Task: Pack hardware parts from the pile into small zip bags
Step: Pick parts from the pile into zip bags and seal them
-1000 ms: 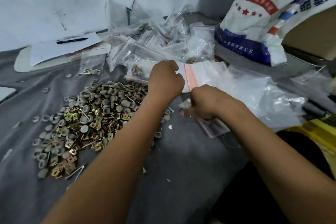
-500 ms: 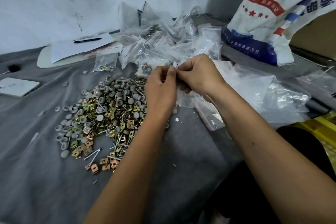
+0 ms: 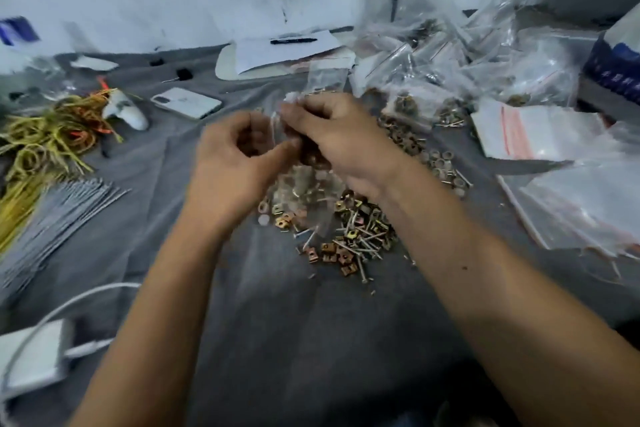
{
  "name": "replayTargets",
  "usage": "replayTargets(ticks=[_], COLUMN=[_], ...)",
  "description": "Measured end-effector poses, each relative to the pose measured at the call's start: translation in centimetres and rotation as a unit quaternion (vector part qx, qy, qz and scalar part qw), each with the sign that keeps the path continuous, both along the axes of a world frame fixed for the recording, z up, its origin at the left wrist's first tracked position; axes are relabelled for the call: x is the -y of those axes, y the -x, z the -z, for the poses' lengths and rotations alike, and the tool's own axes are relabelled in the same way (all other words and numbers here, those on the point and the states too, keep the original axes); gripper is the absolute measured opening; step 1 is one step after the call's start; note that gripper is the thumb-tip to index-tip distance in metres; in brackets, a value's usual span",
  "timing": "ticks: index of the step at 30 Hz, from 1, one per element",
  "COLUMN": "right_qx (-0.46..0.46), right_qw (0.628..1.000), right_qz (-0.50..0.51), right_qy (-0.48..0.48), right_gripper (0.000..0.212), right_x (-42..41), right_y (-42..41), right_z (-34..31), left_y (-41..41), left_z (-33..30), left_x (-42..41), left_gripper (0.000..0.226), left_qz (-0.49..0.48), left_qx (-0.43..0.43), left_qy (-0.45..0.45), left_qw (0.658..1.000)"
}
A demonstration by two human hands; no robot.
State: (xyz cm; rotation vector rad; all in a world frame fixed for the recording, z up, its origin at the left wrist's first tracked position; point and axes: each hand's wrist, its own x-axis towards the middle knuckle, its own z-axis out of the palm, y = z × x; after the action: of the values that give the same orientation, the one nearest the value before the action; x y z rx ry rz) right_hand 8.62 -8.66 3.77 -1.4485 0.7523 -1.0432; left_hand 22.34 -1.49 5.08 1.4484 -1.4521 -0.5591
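A pile of hardware parts, brass square clips, grey washers and thin screws, lies on the grey cloth at centre. Above it both hands hold a small clear zip bag that hangs down over the pile. My left hand pinches the bag's top edge on the left with curled fingers. My right hand pinches the same top edge from the right. The bag is blurred; what it holds cannot be made out.
Filled zip bags are heaped at the back right, with empty red-striped zip bags at the right. A phone, yellow rubber bands, grey rods and a white charger lie at the left.
The view has swung left, so the pile now sits under the hands. Both hands have come together on one small bag and lifted it over the pile.
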Motion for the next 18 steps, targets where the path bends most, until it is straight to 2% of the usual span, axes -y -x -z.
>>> replayTargets(ticks=[2, 5, 7, 9, 11, 13, 18], right_qx=[-0.02, -0.071, -0.086, -0.111, -0.158, -0.205, -0.228], right_qw=[0.999, 0.993, 0.99, 0.987, 0.98, 0.974, 0.97], right_qz=[-0.047, -0.062, -0.06, -0.039, -0.021, -0.003, 0.06], right_qy=[0.004, 0.071, 0.096, 0.113, 0.118, 0.1, 0.066], right_gripper=[0.016, 0.006, 0.016, 0.03, 0.026, 0.022, 0.008], right_x=[-0.3, -1.0, -1.4, -1.2, -0.6, -0.1, 0.6], right_y=[-2.8, -6.4, -8.0, -8.1, -7.2, -5.9, -3.3], right_z=[-0.2, -0.9, -1.4, -1.4, -0.6, 0.9, 3.7], left_y=[-3.4, -5.7, -5.4, -4.1, -2.5, -1.2, 2.0], left_z=[-1.3, -2.7, -2.7, -1.6, -0.1, 1.4, 5.4], left_x=[-1.2, -2.1, -2.1, -2.2, -2.2, -1.6, 0.1], left_gripper=[0.007, 0.009, 0.014, 0.023, 0.037, 0.045, 0.041], left_qz=[-0.049, -0.17, -0.268, -0.326, -0.317, -0.281, -0.208], left_qx=[0.107, 0.276, 0.322, 0.323, 0.313, 0.308, 0.344], left_qy=[-0.026, -0.019, 0.007, 0.041, 0.076, 0.069, -0.002], left_qw=[0.993, 0.946, 0.908, 0.888, 0.892, 0.906, 0.916])
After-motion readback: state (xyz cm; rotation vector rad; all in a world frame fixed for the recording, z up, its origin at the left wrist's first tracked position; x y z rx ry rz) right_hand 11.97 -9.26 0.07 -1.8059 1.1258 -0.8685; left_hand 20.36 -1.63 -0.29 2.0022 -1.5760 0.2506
